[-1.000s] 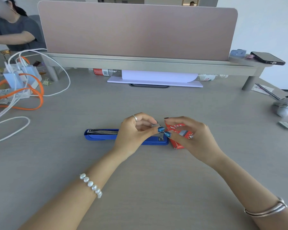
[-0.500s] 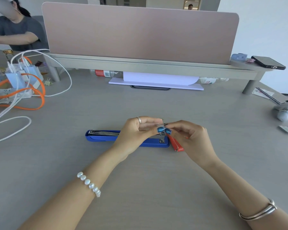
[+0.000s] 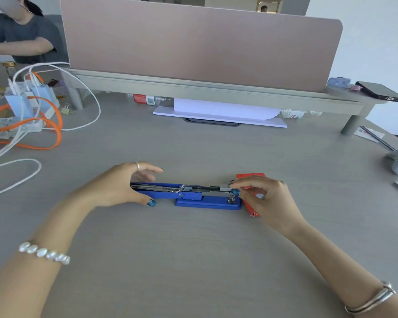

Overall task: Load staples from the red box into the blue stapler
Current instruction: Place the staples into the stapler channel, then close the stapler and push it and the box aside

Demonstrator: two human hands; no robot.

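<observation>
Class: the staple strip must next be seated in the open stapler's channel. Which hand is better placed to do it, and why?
The right hand. Its fingertips already pinch the strip at the channel's front end, over the stapler. The left hand is spread around the folded-back lid, which suits steadying, and holds no staples.
</observation>
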